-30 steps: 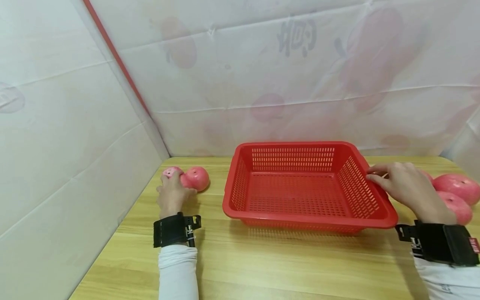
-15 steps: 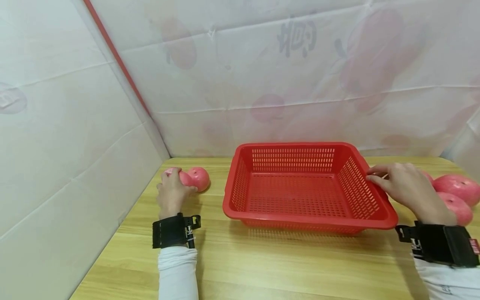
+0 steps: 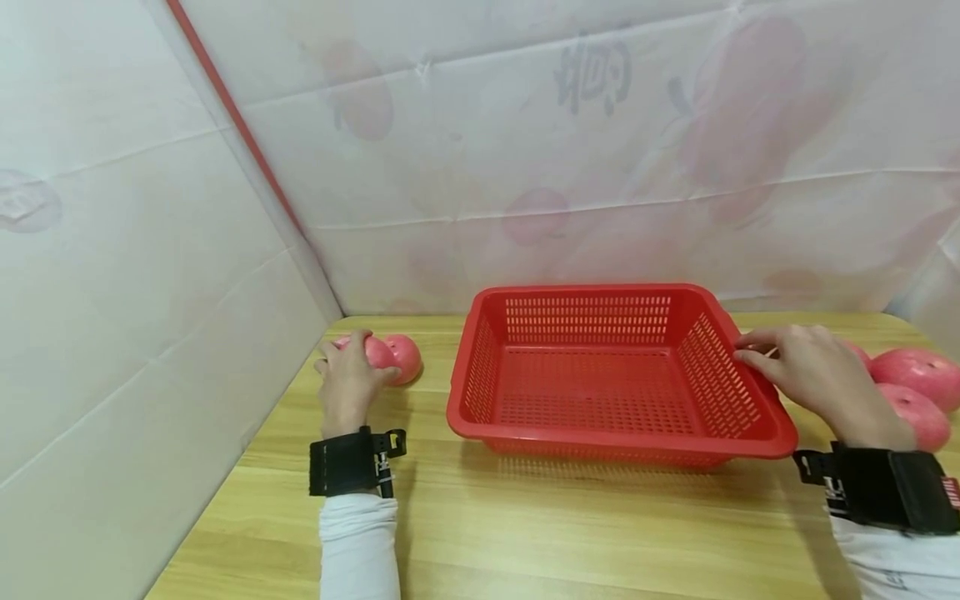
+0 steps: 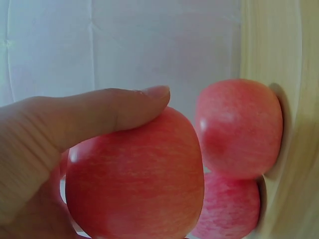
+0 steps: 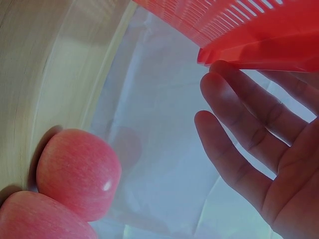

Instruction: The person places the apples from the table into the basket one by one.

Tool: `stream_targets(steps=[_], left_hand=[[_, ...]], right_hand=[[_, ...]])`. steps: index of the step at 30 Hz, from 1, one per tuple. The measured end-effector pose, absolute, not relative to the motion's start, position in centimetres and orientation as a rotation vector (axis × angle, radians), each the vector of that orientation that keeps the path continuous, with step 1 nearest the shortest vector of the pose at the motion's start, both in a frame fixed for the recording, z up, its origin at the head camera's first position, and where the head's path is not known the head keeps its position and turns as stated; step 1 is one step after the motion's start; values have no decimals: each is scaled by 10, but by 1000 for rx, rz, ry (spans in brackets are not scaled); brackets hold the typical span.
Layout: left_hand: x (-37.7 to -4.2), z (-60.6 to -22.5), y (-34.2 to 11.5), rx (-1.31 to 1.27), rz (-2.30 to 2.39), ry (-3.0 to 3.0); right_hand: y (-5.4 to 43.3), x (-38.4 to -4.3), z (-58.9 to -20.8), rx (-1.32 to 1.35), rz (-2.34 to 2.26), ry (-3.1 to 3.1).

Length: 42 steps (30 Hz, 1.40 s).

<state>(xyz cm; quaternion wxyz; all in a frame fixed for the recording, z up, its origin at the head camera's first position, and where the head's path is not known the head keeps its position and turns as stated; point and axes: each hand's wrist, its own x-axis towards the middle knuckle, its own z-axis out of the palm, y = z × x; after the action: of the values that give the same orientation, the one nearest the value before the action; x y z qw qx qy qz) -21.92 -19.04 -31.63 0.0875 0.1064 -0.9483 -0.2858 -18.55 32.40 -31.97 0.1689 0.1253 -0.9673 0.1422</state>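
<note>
Now left hand grips apple; two more apples sit near on tabletop. Basket lies at three o'clock from held apple, long axis running nine to three; right hand, nearer to basket, pinches its three-o'clock edge.

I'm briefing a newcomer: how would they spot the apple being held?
Find the red, rectangular plastic basket. Left of it is a round, pinkish-red apple that the left hand grips, unlike its neighbours resting on the wooden table.
</note>
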Motion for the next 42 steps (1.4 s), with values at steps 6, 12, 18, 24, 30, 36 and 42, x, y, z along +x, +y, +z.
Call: stream_targets(steps=[6,12,18,24,30,36,42], left_hand=[[-219,-312,-182,262,-831,-2807],[-221,-305,-173,154,-741,-2816],[-225,-300,-163,85,-645,-2799],[-228,-293,-154,10,-581,-2763],[-230,-287,-144,-65,-560,-2746],[-229,-285,-139,-154,-504,-2705],[-228,-284,-134,-231,-432,-2661]], right_hand=[[324,-187,-323,373,394,-2730],[326,-188,-324,377,406,-2728],[322,-188,-323,376,409,-2737],[322,-188,-321,378,409,-2741],[326,-186,-322,369,399,-2740],[325,-186,-323,377,380,-2720],[325,-187,-324,380,381,-2727]])
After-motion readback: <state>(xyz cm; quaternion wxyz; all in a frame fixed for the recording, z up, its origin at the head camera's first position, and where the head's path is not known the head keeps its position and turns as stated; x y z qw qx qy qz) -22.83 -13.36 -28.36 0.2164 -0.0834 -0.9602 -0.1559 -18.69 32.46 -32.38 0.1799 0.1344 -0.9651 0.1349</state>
